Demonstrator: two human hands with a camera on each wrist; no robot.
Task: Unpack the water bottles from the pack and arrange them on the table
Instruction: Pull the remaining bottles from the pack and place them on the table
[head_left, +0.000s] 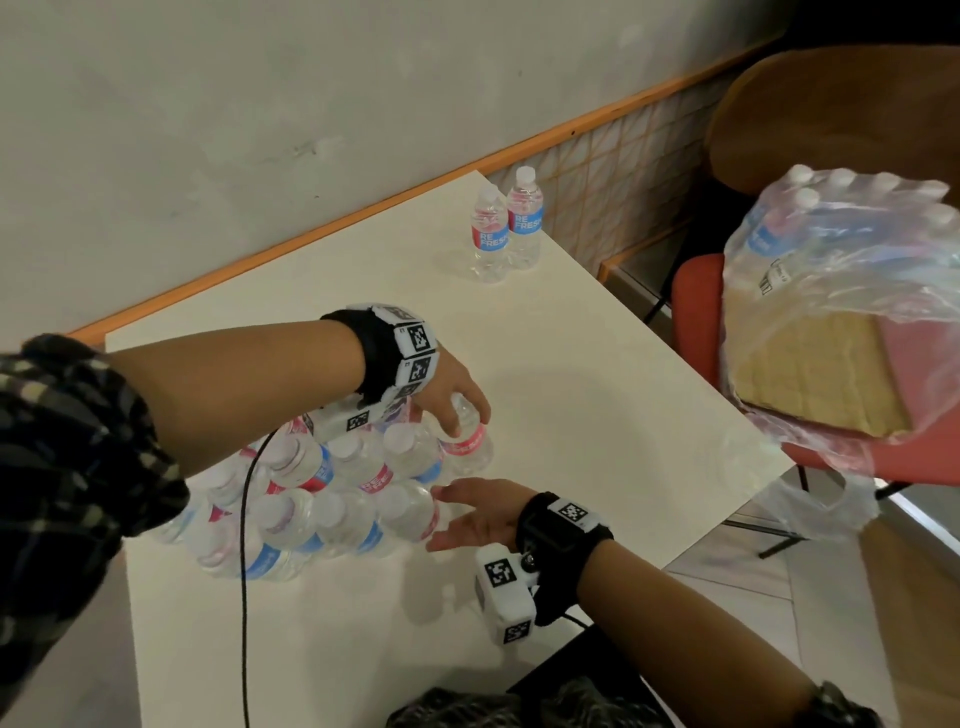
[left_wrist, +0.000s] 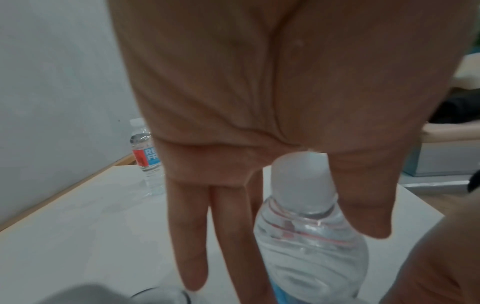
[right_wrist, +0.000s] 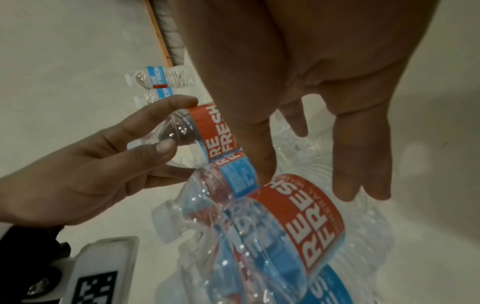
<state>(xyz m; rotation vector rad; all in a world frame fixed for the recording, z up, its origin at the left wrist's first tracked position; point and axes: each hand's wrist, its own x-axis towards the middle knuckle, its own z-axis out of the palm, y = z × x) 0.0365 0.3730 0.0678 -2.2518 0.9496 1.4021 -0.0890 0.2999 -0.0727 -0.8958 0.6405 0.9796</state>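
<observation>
At the near edge of the white worktop (head_left: 597, 405) the right hand (head_left: 480, 514) lies low with its fingers straight and relaxed, the fingertips touching the side of the bottle cluster (head_left: 311, 499); its grip is slack and holds nothing. The cluster is a tight bunch of clear water bottles with white caps and red-and-blue labels, standing close together in the near-left part of the worktop, and a black cable (head_left: 248, 545) runs down across it toward the near edge. Whether any wrap is around them cannot be told.

Just beyond, at the far-right side of the cluster, the left hand (head_left: 447, 400) reaches down from above and takes the gripped bottle (head_left: 467, 439) by its top. In the left wrist view the thumb and fingers lie on either side of the white cap and neck, so this grip is closed round that bottle, which touches its neighbours in the cluster.

Farther on, near the far-right corner of the worktop, two bottles (head_left: 506, 228) stand upright side by side, touching or nearly so, well apart from the cluster.

Off the right edge, a red chair (head_left: 698, 312) carries a plastic-wrapped pack (head_left: 831, 291) with bottle caps showing at its top and a sheet of cardboard at its base. A grey wall (head_left: 260, 130) with an orange strip runs behind the far edge.
</observation>
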